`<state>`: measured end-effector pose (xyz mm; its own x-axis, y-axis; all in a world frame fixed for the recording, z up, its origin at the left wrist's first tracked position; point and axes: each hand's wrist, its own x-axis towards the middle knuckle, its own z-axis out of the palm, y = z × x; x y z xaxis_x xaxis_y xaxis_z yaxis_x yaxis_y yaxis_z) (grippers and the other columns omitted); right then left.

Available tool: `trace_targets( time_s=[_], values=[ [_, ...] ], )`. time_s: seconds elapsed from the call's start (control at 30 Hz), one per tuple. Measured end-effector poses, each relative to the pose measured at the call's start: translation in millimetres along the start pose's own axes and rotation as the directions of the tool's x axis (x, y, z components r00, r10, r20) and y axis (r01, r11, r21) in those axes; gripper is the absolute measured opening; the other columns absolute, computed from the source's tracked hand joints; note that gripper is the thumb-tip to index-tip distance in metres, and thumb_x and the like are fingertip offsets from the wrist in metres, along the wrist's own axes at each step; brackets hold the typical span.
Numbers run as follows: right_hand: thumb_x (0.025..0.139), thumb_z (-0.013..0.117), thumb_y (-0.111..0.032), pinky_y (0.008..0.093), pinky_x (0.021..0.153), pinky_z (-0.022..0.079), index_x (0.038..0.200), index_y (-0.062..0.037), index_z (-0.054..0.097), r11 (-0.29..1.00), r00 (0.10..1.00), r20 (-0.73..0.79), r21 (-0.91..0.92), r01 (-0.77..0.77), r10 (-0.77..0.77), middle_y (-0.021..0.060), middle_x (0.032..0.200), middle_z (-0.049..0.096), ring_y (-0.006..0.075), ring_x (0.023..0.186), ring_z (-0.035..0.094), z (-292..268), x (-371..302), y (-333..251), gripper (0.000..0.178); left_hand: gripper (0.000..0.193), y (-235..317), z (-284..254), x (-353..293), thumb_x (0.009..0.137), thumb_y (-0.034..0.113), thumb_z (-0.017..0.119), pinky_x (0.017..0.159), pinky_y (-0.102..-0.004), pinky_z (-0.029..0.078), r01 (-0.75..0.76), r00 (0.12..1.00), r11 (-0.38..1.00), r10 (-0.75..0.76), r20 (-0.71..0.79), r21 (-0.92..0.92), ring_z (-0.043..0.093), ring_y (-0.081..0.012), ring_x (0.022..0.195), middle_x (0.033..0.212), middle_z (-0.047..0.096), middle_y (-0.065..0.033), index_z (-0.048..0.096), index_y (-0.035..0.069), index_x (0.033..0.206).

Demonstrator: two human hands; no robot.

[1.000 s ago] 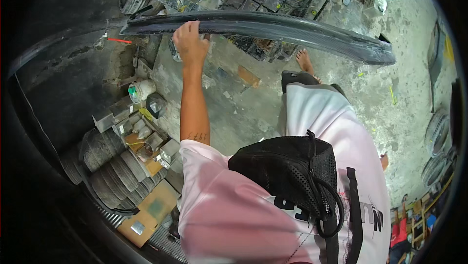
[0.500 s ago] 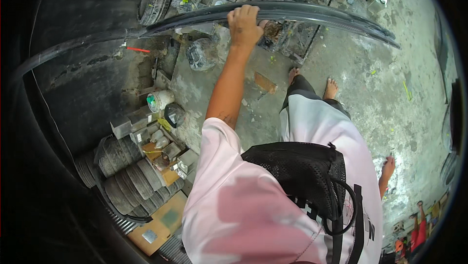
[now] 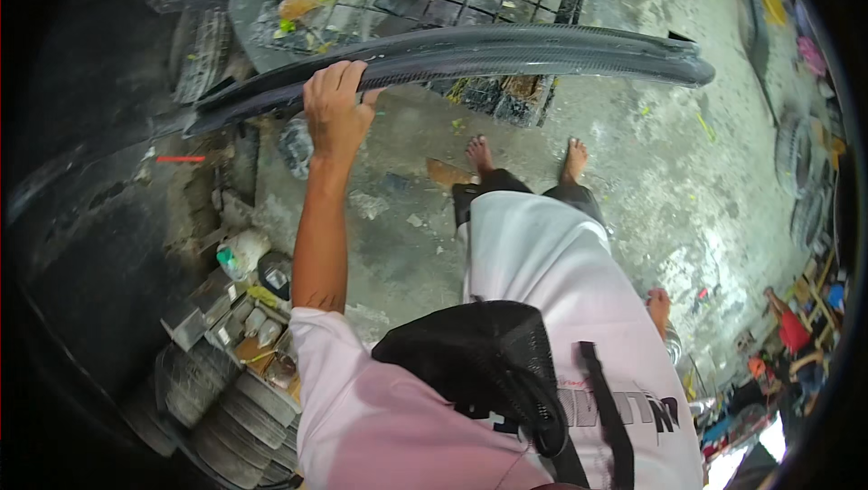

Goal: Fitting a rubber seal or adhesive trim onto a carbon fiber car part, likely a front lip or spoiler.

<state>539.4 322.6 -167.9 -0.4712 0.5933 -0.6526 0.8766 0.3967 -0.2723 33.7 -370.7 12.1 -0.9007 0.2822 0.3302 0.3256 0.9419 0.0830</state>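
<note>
Left hand (image 3: 336, 110) gripping long black tyre strip (image 3: 506, 51) tight, lifted off ground at 12 o'clock. Right hand (image 3: 659, 306) hanging at 4 o'clock, grip unclear. Strip not set down yet.

We count one long dark curved strip (image 3: 506, 51), one left hand (image 3: 333, 110) and one right hand (image 3: 658, 307) (mostly hidden behind the hip). We count two bare feet (image 3: 479, 154), one black bag (image 3: 488, 372) and one red marker (image 3: 181, 159).

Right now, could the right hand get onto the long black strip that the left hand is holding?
Probably yes: the right hand hangs free by the hip, and the long black strip stretches rightward past the left hand with nothing blocking that end.
</note>
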Motion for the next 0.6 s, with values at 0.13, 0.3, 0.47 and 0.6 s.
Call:
trace_targets(
  time_s=[0.13,0.3,0.47,0.6],
  values=[
    [0.101,0.059,-0.028,0.0352,0.061,0.046,0.090,-0.0009,0.068,0.997,0.997,0.045,0.042,0.067,-0.069,0.0065,0.067,0.060,0.0163,0.064,0.058,8.0,-76.7,-65.7,0.030,0.054,-7.5,-4.9,-17.7,0.065,0.009,0.086,0.096,-0.0464,0.046,0.038,0.998,0.999,-0.037,0.045,-0.025,0.062,-0.0305,0.109,0.114,0.066,-0.0073,0.068,0.009,0.116],
    [0.101,0.063,-0.028,0.0363,0.061,0.047,0.086,0.0002,0.067,0.997,0.997,0.071,-0.074,-0.021,0.026,0.0082,0.067,0.062,0.0182,0.061,0.059,10.7,-128.7,-83.9,0.032,0.054,-3.9,2.5,-22.1,0.068,0.009,0.083,0.097,-0.0464,0.046,0.041,0.998,0.999,-0.040,0.042,-0.032,0.062,-0.0324,0.108,0.114,0.066,-0.0075,0.069,0.011,0.120],
    [0.101,0.063,-0.029,0.0348,0.057,0.046,0.084,-0.0007,0.065,0.994,0.987,0.148,-0.093,-0.055,0.069,0.0072,0.066,0.061,0.0157,0.059,0.058,23.4,-107.0,-125.4,0.033,0.045,-3.1,7.7,-31.3,0.078,0.022,0.079,0.097,-0.0458,0.045,-0.005,1.000,0.999,0.006,-0.026,0.033,0.062,-0.0315,0.108,0.117,0.066,-0.0060,0.071,0.009,0.120],
    [0.101,0.062,-0.028,0.0317,0.059,0.044,0.085,-0.0011,0.067,0.991,0.968,0.213,-0.025,-0.129,0.131,0.0042,0.066,0.060,0.0132,0.061,0.056,28.9,-67.4,-176.1,0.033,0.042,-4.1,11.8,-39.4,0.081,0.024,0.079,0.097,-0.0454,0.045,-0.008,1.000,0.997,0.009,-0.011,0.071,0.063,-0.0312,0.107,0.118,0.067,-0.0067,0.072,0.008,0.119]
  ],
)
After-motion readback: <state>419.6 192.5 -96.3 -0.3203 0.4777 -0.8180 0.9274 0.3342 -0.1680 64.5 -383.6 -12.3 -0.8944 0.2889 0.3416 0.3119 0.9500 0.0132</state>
